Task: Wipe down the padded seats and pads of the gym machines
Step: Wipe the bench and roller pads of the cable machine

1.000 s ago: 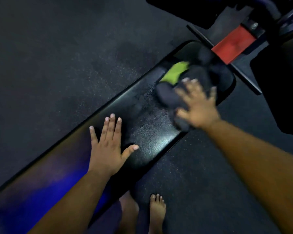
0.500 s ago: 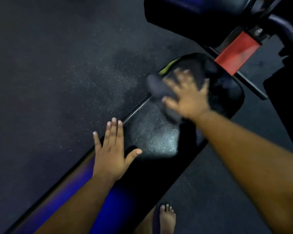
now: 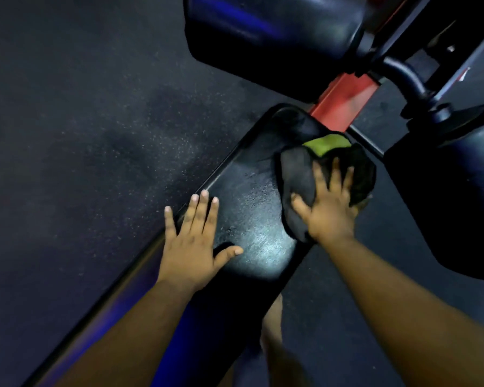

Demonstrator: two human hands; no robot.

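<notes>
Head view showed us mid-wipe on the long black padded bench pad [image 3: 252,208], the surface under both our hands. Our right hand [image 3: 326,212] lay flat with fingers spread, pressing a dark cloth [image 3: 299,180] with a green patch down near the far end of the pad, its grip open and closing on nothing. Our left hand [image 3: 192,247] rested open and flat on the pad's left edge, bracing, well apart from the cloth. We judged the step to be wiping this pad's far end, by the red frame piece [image 3: 344,99]. Next we would need firm strokes along the rest of the pad, then the large black pads [image 3: 274,37] beyond.
</notes>
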